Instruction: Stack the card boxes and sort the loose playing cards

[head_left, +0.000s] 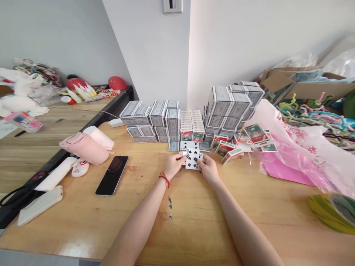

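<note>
While both forearms reach in over the wooden table (249, 210), the left hand (174, 166) and the right hand (208, 168) pinch a small set of playing cards (191, 163) from its two sides, thumbs on the faces; the six of spades lies uppermost, and parts of a five show at the left and right edges behind it; how many cards are held cannot be told; a red cord (164, 178) circles the left wrist. The held cards are at the middle of the table, near its far side; just beyond them lie face-up spade cards (189, 143), with a grey-backed card (173, 146) to their left and another to their right, partly hidden; behind these stand the left grey-patterned stacks (166, 127) and the taller right grey-patterned stacks (231, 107), with a column of small card boxes (191, 127) between them; loose card boxes (225, 147), some tilted, lie near the right hand, and pink plastic (294, 166) spreads past them; a roll of tape (323, 212) rests at the far right; well to the left of the hands are a dark-screened phone (112, 175) and a pink roll-shaped thing (85, 148).
</note>
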A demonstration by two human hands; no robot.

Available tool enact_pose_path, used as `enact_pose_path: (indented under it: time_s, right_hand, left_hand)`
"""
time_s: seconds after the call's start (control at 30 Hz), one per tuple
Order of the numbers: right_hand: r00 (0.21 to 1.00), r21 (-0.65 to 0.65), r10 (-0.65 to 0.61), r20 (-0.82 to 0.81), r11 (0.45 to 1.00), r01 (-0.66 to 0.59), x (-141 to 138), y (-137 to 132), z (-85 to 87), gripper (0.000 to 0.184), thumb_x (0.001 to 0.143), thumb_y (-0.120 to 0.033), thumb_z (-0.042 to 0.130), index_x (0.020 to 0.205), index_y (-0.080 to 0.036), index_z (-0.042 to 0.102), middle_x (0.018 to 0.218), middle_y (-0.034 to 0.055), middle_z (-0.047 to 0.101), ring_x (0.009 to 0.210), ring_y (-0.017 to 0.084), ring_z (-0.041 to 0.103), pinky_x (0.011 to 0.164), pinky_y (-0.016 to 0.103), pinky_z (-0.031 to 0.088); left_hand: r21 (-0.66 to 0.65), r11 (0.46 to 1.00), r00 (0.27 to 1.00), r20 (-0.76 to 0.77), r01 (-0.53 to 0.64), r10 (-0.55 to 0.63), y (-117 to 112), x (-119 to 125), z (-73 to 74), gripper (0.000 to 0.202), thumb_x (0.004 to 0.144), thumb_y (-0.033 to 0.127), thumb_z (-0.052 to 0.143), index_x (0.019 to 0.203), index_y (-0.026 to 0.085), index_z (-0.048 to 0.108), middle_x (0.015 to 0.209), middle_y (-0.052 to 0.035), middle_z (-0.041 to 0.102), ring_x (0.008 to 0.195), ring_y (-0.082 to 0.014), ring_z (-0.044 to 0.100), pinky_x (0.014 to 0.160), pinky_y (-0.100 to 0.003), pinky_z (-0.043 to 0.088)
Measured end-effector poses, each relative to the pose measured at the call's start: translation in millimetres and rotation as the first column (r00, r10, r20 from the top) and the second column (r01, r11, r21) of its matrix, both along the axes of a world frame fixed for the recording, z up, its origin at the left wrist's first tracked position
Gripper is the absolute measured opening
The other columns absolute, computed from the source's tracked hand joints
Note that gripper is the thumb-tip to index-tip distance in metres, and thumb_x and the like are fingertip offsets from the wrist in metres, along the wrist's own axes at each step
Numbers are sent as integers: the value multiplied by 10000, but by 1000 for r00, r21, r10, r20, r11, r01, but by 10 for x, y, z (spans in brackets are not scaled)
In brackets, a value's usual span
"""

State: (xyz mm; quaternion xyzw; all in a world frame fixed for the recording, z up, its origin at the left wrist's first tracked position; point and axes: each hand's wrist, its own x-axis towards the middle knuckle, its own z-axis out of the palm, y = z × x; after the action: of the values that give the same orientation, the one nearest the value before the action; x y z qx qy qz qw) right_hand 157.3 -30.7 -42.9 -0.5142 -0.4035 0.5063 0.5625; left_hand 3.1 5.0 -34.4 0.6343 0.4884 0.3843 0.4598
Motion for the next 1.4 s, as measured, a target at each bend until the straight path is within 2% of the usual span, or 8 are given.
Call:
enact_pose_path:
  time_s: [0.23, 0.47, 0.63, 0.73, 0.9, 1.13, 1.3, 1.4]
  right_hand:
    - [1000, 16, 11, -18, 1000, -11, 6, 8, -25, 262, 637, -381, 646, 777, -182, 547, 492, -42, 532, 362, 72, 370, 328, 197, 299]
    - [999, -16, 31, 13, 999, -31, 6, -19, 33, 335, 632, -407, 655, 841, -160, 568, 563, -19, 573, 382, 67, 384, 338, 192, 298]
    - [998, -52, 51, 49, 998, -48, 19, -23, 20, 317, 632, -439, 657, 727, -157, 548, 461, -52, 492, 354, 57, 343, 339, 188, 263]
    - [999, -42, 41, 16, 998, -40, 33, -9, -10, 327, 622, -443, 665, 743, -160, 556, 470, -53, 498, 359, 57, 340, 343, 189, 250]
    - [998, -23, 36, -43, 999, -37, 57, 1, -22, 368, 620, -427, 674, 847, -149, 590, 550, -25, 558, 381, 53, 343, 355, 190, 259]
    - [998, -10, 15, -56, 1000, -15, 64, -15, -3, 363, 602, -419, 689, 822, -144, 600, 576, -8, 599, 402, 67, 406, 366, 192, 276]
    - [999, 22, 13, -44, 1000, -12, 61, -21, -6, 352, 604, -417, 688, 816, -148, 608, 622, 13, 643, 470, 113, 510, 424, 221, 357]
    - [999, 29, 12, -29, 1000, -11, 58, -18, -40, 327, 608, -405, 687, 796, -148, 610, 647, 26, 657, 524, 140, 556, 466, 237, 401]
  left_hand:
    - [1, 1000, 1000, 9, 7, -7, 3, -5, -27, 414, 721, 479, 527, 461, 165, 458, 350, 53, 373, 360, -71, 346, 410, -214, 250]
    - [-18, 999, 999, 20, 34, -33, 2, -6, 1, 420, 726, 460, 521, 441, 158, 460, 346, 49, 395, 379, -71, 372, 442, -211, 286]
    - [-105, 992, 996, 61, 72, -66, 4, -10, 5, 407, 712, 461, 541, 458, 152, 462, 347, 54, 402, 380, -65, 377, 447, -207, 289]
    - [-227, 963, 972, 214, 146, -97, 28, -52, 22, 385, 723, 461, 520, 505, 146, 483, 386, 38, 451, 372, -63, 395, 419, -207, 253]
    - [-355, 863, 890, 409, 359, -202, 82, -148, 63, 277, 695, 393, 595, 657, 119, 573, 528, 5, 523, 460, -65, 454, 413, -192, 204]
    - [-334, 860, 887, 391, 386, -246, 102, -155, 55, 280, 664, 384, 648, 653, 109, 602, 568, 23, 470, 504, -50, 396, 460, -187, 255]
    - [-270, 876, 893, 329, 400, -307, 107, -137, 77, 309, 653, 406, 652, 590, 108, 599, 541, 31, 459, 489, -48, 352, 479, -200, 252]
    - [-249, 884, 903, 279, 396, -326, 101, -116, 85, 307, 639, 411, 661, 632, 104, 638, 561, 22, 479, 500, -53, 358, 483, -201, 256]
